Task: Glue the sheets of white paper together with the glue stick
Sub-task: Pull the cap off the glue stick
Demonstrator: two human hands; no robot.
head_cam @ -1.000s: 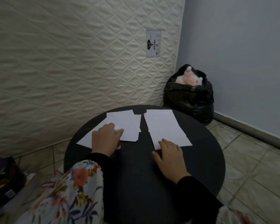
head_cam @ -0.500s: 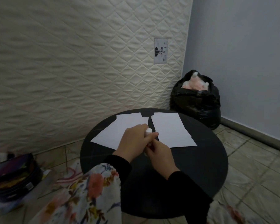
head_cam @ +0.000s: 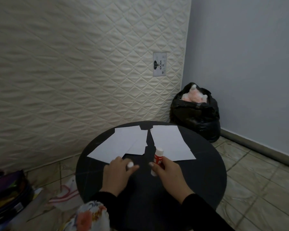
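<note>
On the round black table [head_cam: 198, 184] lie two groups of white paper: overlapping sheets on the left [head_cam: 122, 144] and one sheet on the right [head_cam: 170, 142]. My right hand [head_cam: 169, 174] grips the red and white glue stick [head_cam: 157, 160], uncapped, its white tip pointing at the gap between the papers. My left hand [head_cam: 118, 174] pinches the small white cap [head_cam: 130, 164] just in front of the left sheets.
A quilted mattress [head_cam: 83, 72] leans against the wall behind the table. A black bag [head_cam: 197, 114] with pink stuffing stands in the corner at the right. A dark case and loose items [head_cam: 7, 194] lie on the tiled floor at the left.
My left hand picked the glue stick up from the left sheets, both hands met over the table and pulled the cap off. Now the hands are apart, cap in the left, stick in the right.
</note>
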